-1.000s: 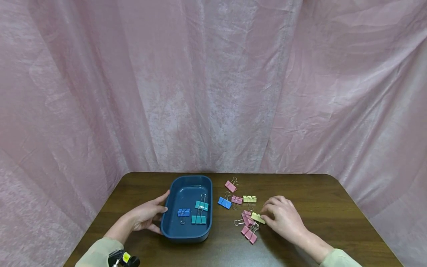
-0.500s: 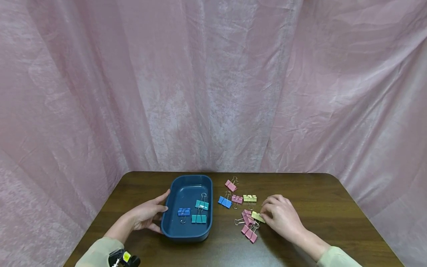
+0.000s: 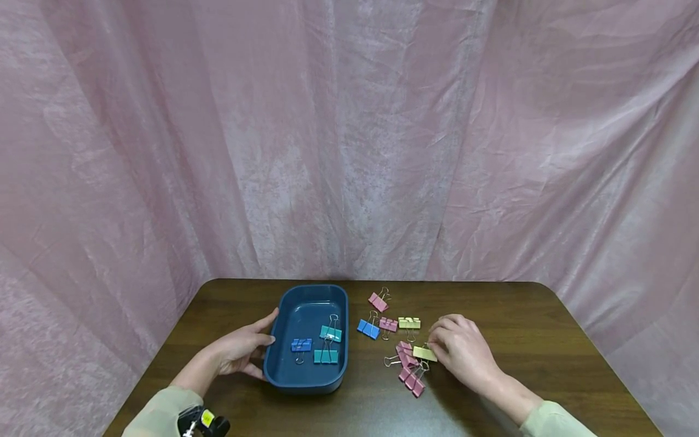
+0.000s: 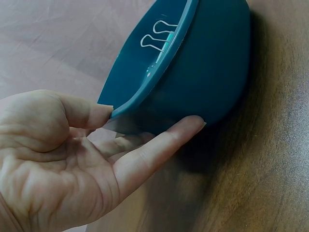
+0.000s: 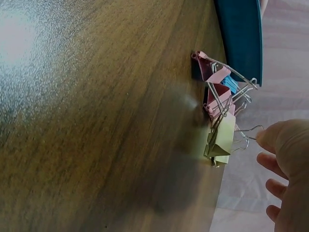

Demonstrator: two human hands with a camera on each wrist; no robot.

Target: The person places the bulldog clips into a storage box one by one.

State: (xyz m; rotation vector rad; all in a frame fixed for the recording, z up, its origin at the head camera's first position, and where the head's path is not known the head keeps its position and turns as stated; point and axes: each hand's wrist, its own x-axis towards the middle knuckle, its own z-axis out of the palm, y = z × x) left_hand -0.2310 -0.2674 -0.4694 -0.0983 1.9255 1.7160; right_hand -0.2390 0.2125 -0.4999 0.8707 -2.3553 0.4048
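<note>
My left hand [image 3: 243, 350] rests against the left side of a dark blue tray [image 3: 275, 367], thumb at the rim and fairly straight fingers along the outer wall. Inside lie a blue binder clip [image 3: 301, 345] and two teal binder clips [image 3: 326, 357]. My right hand [image 3: 463, 350] pinches a wire handle of a yellow binder clip [image 5: 223, 137] between thumb and fingertip. That clip hangs together with pink binder clips [image 3: 406, 354], whose wire handles look tangled with it. In the right wrist view, the handles overlap too much to tell which one hooks which.
Behind this cluster lie a second yellow binder clip [image 3: 409, 323], a small pink clip [image 3: 388, 325], a blue clip [image 3: 368, 329] and another pink clip [image 3: 378, 301]. The brown wooden table [image 3: 519, 321] ends at a pink curtain [image 3: 349, 152].
The pinched yellow clip has turned nearly level and shifted slightly right; the nearest pink clip has shifted right with it. My left hand and the tray keep their places.
</note>
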